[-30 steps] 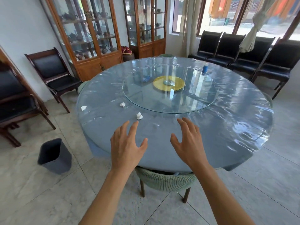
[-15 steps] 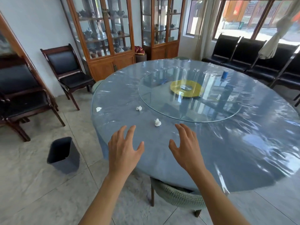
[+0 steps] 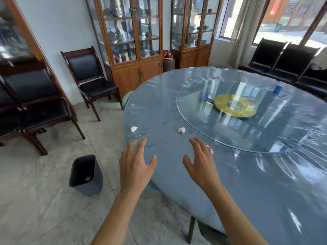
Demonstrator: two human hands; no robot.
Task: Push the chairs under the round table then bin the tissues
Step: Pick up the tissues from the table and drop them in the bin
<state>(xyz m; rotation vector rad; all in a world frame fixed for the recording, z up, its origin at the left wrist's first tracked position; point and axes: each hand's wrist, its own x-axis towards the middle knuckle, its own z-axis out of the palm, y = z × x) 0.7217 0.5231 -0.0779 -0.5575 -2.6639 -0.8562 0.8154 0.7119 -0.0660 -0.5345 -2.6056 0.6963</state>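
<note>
The round table (image 3: 247,183) has a blue cloth under clear plastic. Two crumpled white tissues lie near its left edge: one tissue (image 3: 134,129) by the rim, another tissue (image 3: 181,129) beside the glass turntable (image 3: 230,135). A third tissue (image 3: 211,149) peeks out behind my right hand (image 3: 201,165). Both my left hand (image 3: 136,165) and my right hand hover over the table with fingers spread, holding nothing. A dark bin (image 3: 85,175) stands on the floor to the left with a tissue (image 3: 88,178) inside. A chair leg (image 3: 191,228) shows under the table's near edge.
A green chair back (image 3: 126,99) sits tucked at the table's far left. Black-seated wooden chairs (image 3: 92,80) line the left wall, and black chairs (image 3: 283,61) stand under the windows. Glass cabinets (image 3: 134,41) fill the back wall. A yellow disc (image 3: 235,106) and a blue cup (image 3: 277,89) are on the table.
The view has swung and shifted left along the table. The bin and the tissues now lie closer to my hands, which stay spread and empty.
</note>
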